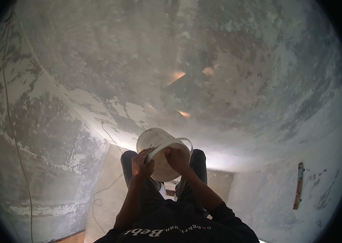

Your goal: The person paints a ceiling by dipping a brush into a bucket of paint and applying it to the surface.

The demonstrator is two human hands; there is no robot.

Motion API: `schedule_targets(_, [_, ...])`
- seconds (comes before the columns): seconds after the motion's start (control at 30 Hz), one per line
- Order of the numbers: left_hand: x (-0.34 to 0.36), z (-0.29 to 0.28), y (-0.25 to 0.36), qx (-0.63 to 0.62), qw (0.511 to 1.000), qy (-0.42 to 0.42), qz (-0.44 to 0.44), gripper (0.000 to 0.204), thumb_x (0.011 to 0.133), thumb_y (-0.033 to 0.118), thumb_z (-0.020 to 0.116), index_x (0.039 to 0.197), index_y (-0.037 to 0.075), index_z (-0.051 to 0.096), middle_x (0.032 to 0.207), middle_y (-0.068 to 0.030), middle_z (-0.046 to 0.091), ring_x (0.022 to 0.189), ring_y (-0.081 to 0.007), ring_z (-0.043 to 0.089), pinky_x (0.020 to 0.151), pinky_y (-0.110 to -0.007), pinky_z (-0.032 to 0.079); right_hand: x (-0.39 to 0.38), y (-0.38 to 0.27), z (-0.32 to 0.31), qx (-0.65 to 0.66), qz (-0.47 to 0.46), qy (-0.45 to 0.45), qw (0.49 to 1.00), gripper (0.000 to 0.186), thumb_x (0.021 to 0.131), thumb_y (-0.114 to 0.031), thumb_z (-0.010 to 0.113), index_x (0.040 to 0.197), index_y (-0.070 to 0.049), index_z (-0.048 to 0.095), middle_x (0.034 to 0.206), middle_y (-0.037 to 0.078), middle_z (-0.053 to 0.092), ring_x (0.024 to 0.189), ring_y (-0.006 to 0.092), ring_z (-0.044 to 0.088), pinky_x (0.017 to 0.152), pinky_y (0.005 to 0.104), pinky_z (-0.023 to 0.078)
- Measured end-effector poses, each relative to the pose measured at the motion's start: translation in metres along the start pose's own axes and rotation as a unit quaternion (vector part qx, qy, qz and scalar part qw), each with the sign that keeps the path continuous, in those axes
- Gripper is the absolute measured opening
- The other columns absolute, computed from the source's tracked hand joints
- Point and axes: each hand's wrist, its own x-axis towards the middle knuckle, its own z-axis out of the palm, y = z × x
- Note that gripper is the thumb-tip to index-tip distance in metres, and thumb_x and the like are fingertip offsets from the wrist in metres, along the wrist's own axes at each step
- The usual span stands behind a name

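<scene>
A stained white bucket [153, 138] is tilted over between my knees, in front of my body. My left hand [143, 163] is closed on the left part of the pale band at its rim, fingers curled round the edge. Close beside it, my right hand [176, 159] is bent into a fist at the bucket's beige round face. Whatever lies within those right fingers, if anything, is hidden. Both forearms come up from below, over dark trousers.
A patchy grey-white wall [203, 48] rises ahead, with another on the left where long cords [11, 121] hang. Thin cable [96, 198] trails over the pale floor [108, 182]. On the right wall is a narrow brown and grey strip [298, 186].
</scene>
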Motion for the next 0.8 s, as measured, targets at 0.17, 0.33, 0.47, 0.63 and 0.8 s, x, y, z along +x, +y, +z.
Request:
schedule_targets(0.17, [-0.001, -0.002, 0.000, -0.010, 0.998, 0.018, -0.059, 0.038, 0.064, 0.003, 0.059, 0.102, -0.003, 0.064, 0.098, -0.0217, 0.067, 0.087, -0.0347, 0.068, 0.074, -0.037, 0.055, -0.001, -0.017, -0.027, 0.043, -0.098, 0.159, 0.981, 0.030, 0.093, -0.023, 0.045, 0.086, 0.000, 0.063, 0.075, 0.022, 0.064, 0.074, 0.0400, 0.063, 0.073, 0.0483, 0.051])
schedule_targets(0.33, [0.000, -0.007, 0.001, -0.017, 0.997, -0.025, -0.068, 0.040, 0.064, 0.003, 0.060, 0.104, -0.003, 0.063, 0.101, -0.0211, 0.066, 0.088, -0.0338, 0.068, 0.073, -0.036, 0.055, -0.003, -0.015, 0.010, 0.010, -0.005, -0.033, 0.999, 0.036, 0.095, -0.025, 0.038, 0.084, -0.002, 0.063, 0.077, 0.023, 0.064, 0.072, 0.0421, 0.063, 0.073, 0.0515, 0.049])
schedule_targets(0.47, [-0.003, -0.006, -0.001, -0.013, 0.994, -0.009, -0.107, 0.041, 0.064, 0.003, 0.060, 0.105, -0.003, 0.062, 0.098, -0.0193, 0.067, 0.080, -0.0292, 0.069, 0.067, -0.034, 0.055, -0.001, -0.005, 0.019, 0.031, -0.041, -0.066, 0.996, 0.033, 0.093, -0.023, 0.040, 0.082, -0.002, 0.064, 0.076, 0.020, 0.066, 0.070, 0.0358, 0.065, 0.067, 0.0457, 0.052])
schedule_targets(0.63, [-0.003, -0.015, -0.007, -0.015, 0.992, 0.000, -0.122, 0.042, 0.064, 0.001, 0.058, 0.105, -0.003, 0.060, 0.096, -0.0200, 0.067, 0.066, -0.0253, 0.065, 0.061, -0.034, 0.052, 0.003, -0.016, -0.017, 0.215, -0.003, -0.187, 0.959, 0.020, 0.087, -0.011, 0.050, 0.092, 0.000, 0.065, 0.075, 0.012, 0.068, 0.068, 0.0174, 0.067, 0.062, 0.0310, 0.054])
schedule_targets(0.8, [0.002, -0.015, -0.005, -0.005, 0.999, 0.026, -0.026, 0.042, 0.064, 0.001, 0.057, 0.106, -0.004, 0.060, 0.094, -0.0207, 0.066, 0.066, -0.0270, 0.065, 0.062, -0.034, 0.052, 0.001, -0.018, -0.020, 0.224, -0.082, -0.200, 0.950, 0.023, 0.084, -0.009, 0.054, 0.103, -0.004, 0.066, 0.083, 0.013, 0.069, 0.076, 0.0189, 0.068, 0.068, 0.0330, 0.054])
